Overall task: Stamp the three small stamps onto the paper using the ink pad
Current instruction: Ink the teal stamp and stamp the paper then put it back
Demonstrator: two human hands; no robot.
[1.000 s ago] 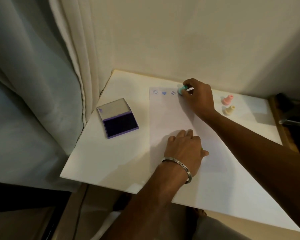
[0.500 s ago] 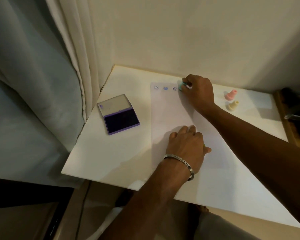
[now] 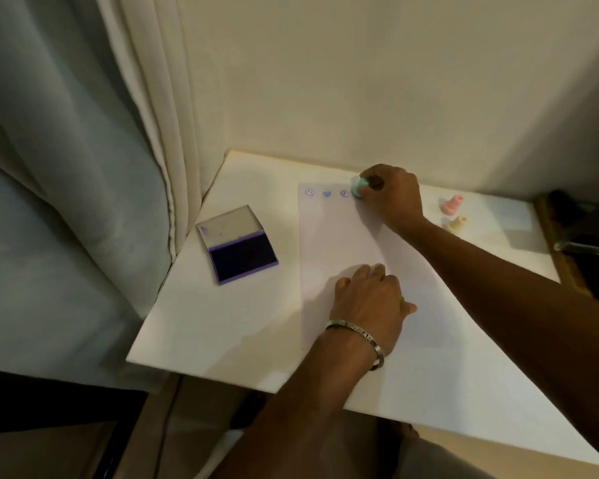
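Note:
A white sheet of paper (image 3: 336, 236) lies on the white table (image 3: 229, 323). Three purple prints (image 3: 326, 193) run along its top edge. My right hand (image 3: 391, 195) is closed on a small teal stamp (image 3: 359, 187), its base down on the paper just right of the third print. My left hand (image 3: 369, 299) rests flat on the lower middle of the sheet, a metal bangle on the wrist. A pink stamp (image 3: 451, 203) and a yellow stamp (image 3: 458, 224) stand on the table to the right. The open purple ink pad (image 3: 242, 257) sits left of the paper.
A pale wall rises right behind the table, and curtains (image 3: 153, 140) hang against its left edge. A dark wooden piece of furniture (image 3: 581, 236) stands at the far right. The table's near edge runs diagonally below my forearms.
The view has shifted slightly. My right hand still holds the teal stamp against the paper's top edge, and my left hand stays on the sheet.

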